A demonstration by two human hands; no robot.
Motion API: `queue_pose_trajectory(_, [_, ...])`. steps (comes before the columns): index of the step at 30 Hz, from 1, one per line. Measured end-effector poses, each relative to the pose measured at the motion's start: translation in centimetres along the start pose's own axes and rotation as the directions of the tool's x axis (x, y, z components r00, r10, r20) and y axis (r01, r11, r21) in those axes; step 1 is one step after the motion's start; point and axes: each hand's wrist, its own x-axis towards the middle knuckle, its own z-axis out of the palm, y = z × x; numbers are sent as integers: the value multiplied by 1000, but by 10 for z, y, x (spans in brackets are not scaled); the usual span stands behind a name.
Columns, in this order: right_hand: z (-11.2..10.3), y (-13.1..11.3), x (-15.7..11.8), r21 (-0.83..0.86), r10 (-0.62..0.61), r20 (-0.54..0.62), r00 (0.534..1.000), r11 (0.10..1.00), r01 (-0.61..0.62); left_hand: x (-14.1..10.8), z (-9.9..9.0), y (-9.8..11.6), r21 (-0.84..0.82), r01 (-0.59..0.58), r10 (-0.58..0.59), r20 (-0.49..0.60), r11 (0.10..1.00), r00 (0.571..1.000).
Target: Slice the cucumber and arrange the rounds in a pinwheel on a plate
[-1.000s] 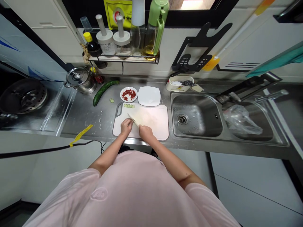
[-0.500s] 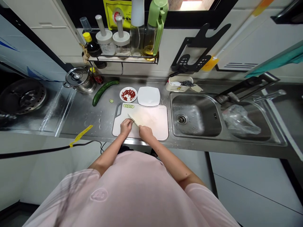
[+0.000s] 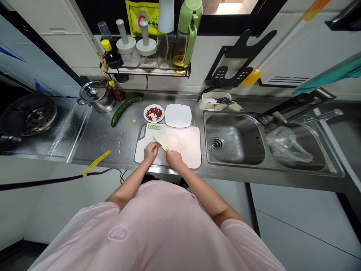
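My right hand point(image 3: 174, 159) grips the handle of a kitchen knife point(image 3: 158, 142), whose narrow blade slants up and left across a white plastic cutting board point(image 3: 183, 145). My left hand point(image 3: 150, 152) sits curled on the board right next to the blade, and anything beneath its fingers is hidden. Several cucumber slices point(image 3: 154, 127) lie in a row at the board's far edge. Beyond the board are a whole cucumber point(image 3: 123, 111), one loose slice point(image 3: 133, 121), a small plate of chopped red chili point(image 3: 153, 113) and a bare white square plate point(image 3: 178, 115).
A steel sink point(image 3: 234, 139) lies right of the board, with a plastic bag point(image 3: 287, 145) in its second basin. A steel pot point(image 3: 97, 96) and a gas burner point(image 3: 28, 114) stand left. A shelf of bottles point(image 3: 146, 71) runs along the back.
Both hands and the knife stay almost in place. The whole view has shifted only slightly.
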Motion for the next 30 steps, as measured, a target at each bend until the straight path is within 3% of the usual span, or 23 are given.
queue_pose_trajectory(21, [-8, -9, 19, 36, -10, -47, 999, 999, 12, -2, 1, -2, -11, 2, -2, -15, 1000, 1000])
queue_pose_trajectory(30, [5, 5, -5, 3, 11, -13, 1000, 1000, -11, -2, 2, -3, -17, 3, -3, -24, 1000, 1000])
